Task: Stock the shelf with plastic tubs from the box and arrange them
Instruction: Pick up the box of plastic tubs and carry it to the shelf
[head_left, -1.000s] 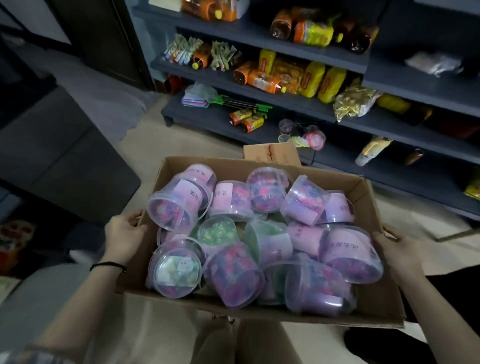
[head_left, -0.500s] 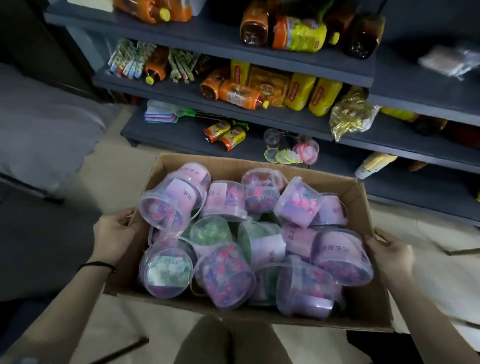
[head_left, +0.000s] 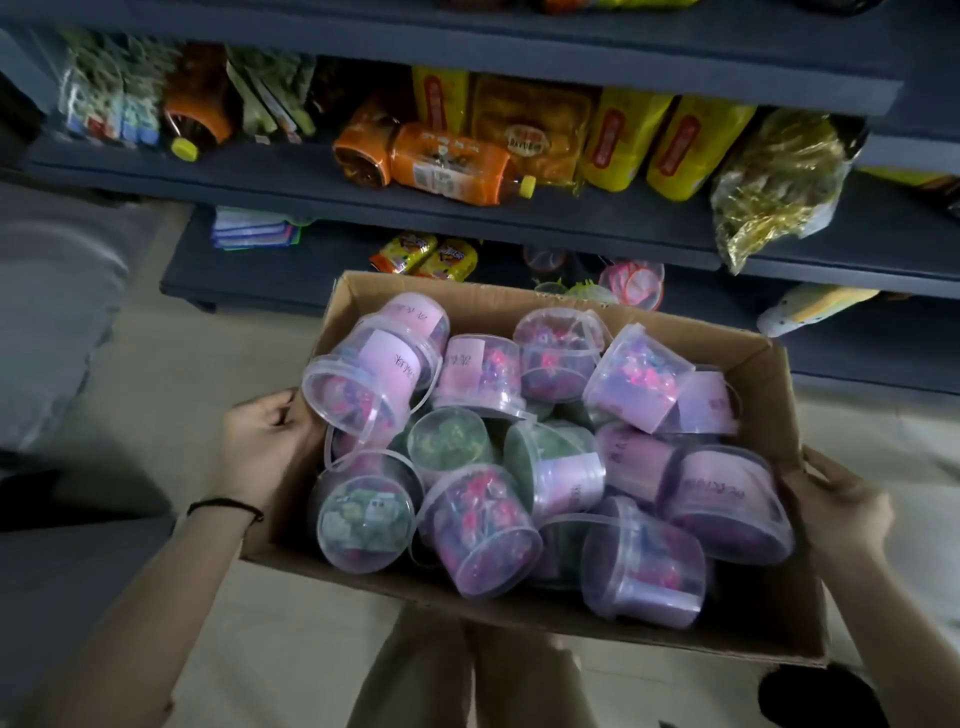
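The cardboard box (head_left: 493, 299) is held clear of the floor (head_left: 208, 364) in front of the shelf (head_left: 571, 218), with its far wall toward the lowest board and its near wall above the person's legs. The left hand (head_left: 265, 441) grips the left end wall: the thumb lies over the rim and the palm presses against the outer face. The right hand (head_left: 831, 509) grips the right end wall, with the fingers curled round the cardboard edge. A black band (head_left: 223, 506) sits on the left wrist. The plastic tubs (head_left: 478, 530) are all inside the box, heaped in loose layers and touching one another. Most lie on their sides or tilted, with lids facing different ways. Each tub is clear, with a lid and a thin handle; many carry a pink label (the print is too blurred to read). Most contents show pink and purple, and a few near the middle show green. On the middle board of the shelf, an orange bottle (head_left: 447, 166) lies on its side, touching the yellow packets (head_left: 623, 140) that stand behind it. A gold foil bag (head_left: 769, 192) rests just to the right of these packets. On the lowest board, small round pink items (head_left: 631, 278) lie just beyond the far wall of the box; their type cannot be determined.
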